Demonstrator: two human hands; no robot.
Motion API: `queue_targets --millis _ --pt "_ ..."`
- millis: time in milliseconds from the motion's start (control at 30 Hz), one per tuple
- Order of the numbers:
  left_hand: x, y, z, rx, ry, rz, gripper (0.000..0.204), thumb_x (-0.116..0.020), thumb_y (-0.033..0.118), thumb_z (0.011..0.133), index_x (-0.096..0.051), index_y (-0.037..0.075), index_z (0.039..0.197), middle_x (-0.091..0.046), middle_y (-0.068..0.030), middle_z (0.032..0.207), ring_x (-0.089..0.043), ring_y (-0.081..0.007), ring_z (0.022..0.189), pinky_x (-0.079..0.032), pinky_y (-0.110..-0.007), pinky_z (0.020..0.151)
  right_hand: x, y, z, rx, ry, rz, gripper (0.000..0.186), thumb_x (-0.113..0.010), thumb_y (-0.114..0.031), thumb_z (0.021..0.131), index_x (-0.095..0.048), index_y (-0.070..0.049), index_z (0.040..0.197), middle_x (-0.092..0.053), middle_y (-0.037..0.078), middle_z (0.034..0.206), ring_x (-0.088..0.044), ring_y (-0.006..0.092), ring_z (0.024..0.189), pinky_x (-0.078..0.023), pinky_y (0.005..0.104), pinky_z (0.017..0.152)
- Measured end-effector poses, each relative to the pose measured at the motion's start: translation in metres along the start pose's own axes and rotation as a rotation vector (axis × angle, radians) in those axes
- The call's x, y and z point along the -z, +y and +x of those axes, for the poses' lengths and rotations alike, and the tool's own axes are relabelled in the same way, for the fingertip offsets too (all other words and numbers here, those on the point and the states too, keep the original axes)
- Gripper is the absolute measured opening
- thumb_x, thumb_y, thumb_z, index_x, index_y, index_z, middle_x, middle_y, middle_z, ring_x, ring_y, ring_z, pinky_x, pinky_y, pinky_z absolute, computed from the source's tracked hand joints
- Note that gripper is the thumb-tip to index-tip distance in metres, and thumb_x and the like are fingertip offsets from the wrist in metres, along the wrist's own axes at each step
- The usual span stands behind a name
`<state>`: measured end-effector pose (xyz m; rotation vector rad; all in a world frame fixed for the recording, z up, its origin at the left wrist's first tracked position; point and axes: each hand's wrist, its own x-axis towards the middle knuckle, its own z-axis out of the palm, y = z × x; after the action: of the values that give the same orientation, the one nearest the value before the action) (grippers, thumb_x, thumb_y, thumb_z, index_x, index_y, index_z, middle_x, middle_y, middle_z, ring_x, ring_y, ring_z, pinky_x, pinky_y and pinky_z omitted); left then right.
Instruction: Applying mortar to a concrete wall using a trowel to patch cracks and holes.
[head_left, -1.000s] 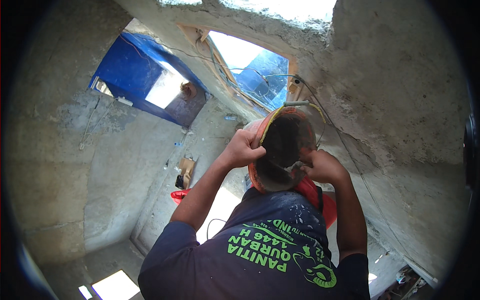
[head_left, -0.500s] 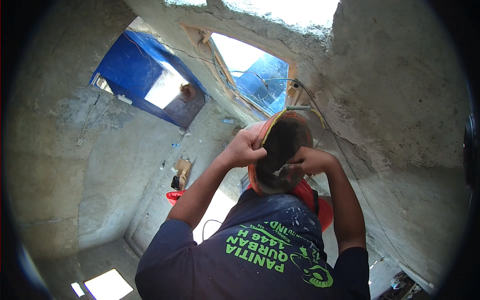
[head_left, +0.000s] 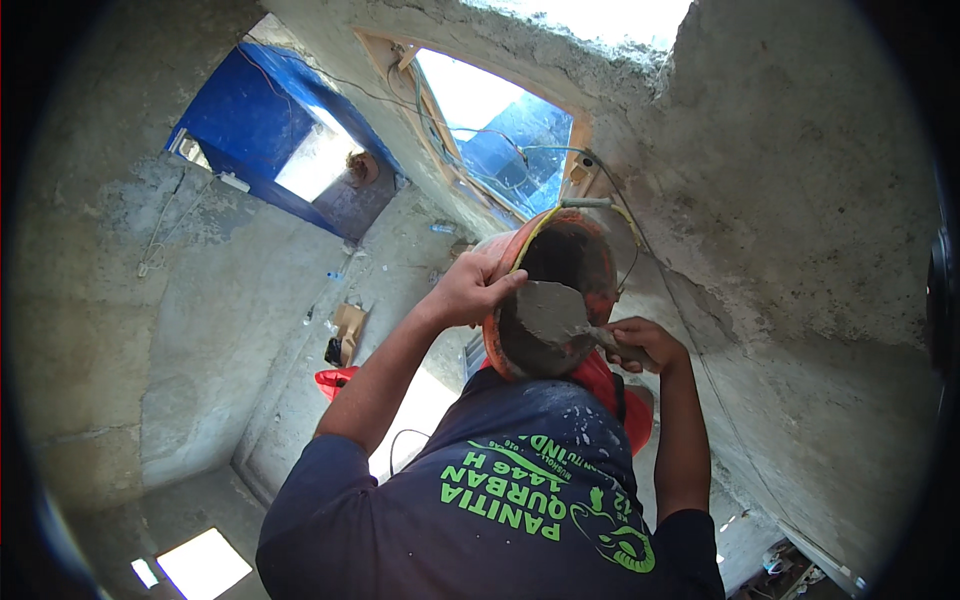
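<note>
An orange bucket (head_left: 497, 246) with a mortar-smeared inside is tilted in front of my body, its mouth facing up toward me. My left hand (head_left: 468, 290) is closed on its left rim, thumb over the edge. Across the mouth lies the blade of a trowel (head_left: 606, 338), covered with wet grey mortar (head_left: 552, 312). My right hand (head_left: 645, 346) is wrapped round the trowel's handle at the bucket's right side. A wire handle with a grey grip (head_left: 586, 202) stands over the far rim. The mortar-laden blade hides part of the bucket's inside.
A rough cement wall (head_left: 780, 200) rises close on the right, with a dark cable (head_left: 672, 285) hanging along it. Beyond the bucket is a wooden-framed opening (head_left: 585, 130) with wires across it. A blue-walled doorway (head_left: 235, 125) and a brown cardboard piece (head_left: 348, 330) lie to the left.
My right hand has drawn back to the right, out of the bucket, bringing the trowel and its load of mortar into view. My left hand keeps its hold on the rim.
</note>
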<state>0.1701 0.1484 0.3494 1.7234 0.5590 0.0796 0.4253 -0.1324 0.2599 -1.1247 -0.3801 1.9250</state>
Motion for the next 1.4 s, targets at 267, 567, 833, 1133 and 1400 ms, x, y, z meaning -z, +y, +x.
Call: queue_targets --millis 267,567,833,1133,1400 --pt "0.001 -0.013 -0.009 -0.038 0.071 -0.037 0.039 -0.068 0.03 0.104 -0.07 0.003 0.075 -0.058 0.0048 0.06 -0.054 -0.0046 0.05 -0.042 -0.026 0.043 -0.014 -0.021 -0.054 0.273 -0.093 0.136 0.061 -0.067 -0.036 0.099 -0.055 0.009 0.138 -0.065 0.016 0.083 -0.05 0.0107 0.047 -0.038 0.0257 0.042" --pt "-0.012 0.002 -0.013 0.002 0.068 -0.041 0.032 -0.071 0.032 0.101 -0.075 0.003 0.087 -0.062 0.0009 0.061 -0.059 -0.0086 0.049 -0.046 -0.027 0.042 -0.14 -0.149 -0.095 1.027 0.112 -0.21 0.066 -0.066 -0.015 0.1 -0.038 0.001 0.157 -0.066 0.015 0.099 -0.063 0.0193 0.059 -0.052 0.0316 0.05" --pt "-0.014 0.006 -0.005 -0.213 0.116 -0.029 0.032 -0.072 0.032 0.101 -0.075 0.003 0.089 -0.061 0.003 0.063 -0.057 -0.0063 0.053 -0.045 -0.026 0.046 -0.215 -0.272 -0.064 1.621 1.103 -1.378 0.05 -0.066 -0.011 0.098 -0.049 -0.002 0.145 -0.063 0.017 0.101 -0.069 0.0267 0.082 -0.058 0.0378 0.062" --pt "-0.013 -0.019 -0.006 -0.088 0.113 -0.005 0.034 -0.072 0.032 0.101 -0.074 0.003 0.083 -0.062 0.0037 0.064 -0.056 -0.006 0.053 -0.045 -0.026 0.047 -0.195 -0.31 -0.037 1.233 1.666 -1.685 0.047 -0.068 -0.019 0.097 -0.051 -0.002 0.137 -0.062 0.014 0.099 -0.071 0.024 0.066 -0.06 0.0354 0.054" --pt "-0.006 -0.032 -0.015 -0.054 0.118 -0.03 0.037 -0.072 0.033 0.101 -0.074 0.002 0.08 -0.062 0.0016 0.062 -0.059 -0.0071 0.051 -0.048 -0.026 0.044 -0.204 -0.272 -0.046 0.656 1.959 -1.929 0.054 -0.068 -0.02 0.095 -0.05 -0.002 0.142 -0.062 0.01 0.092 -0.07 0.0194 0.065 -0.058 0.0311 0.049"
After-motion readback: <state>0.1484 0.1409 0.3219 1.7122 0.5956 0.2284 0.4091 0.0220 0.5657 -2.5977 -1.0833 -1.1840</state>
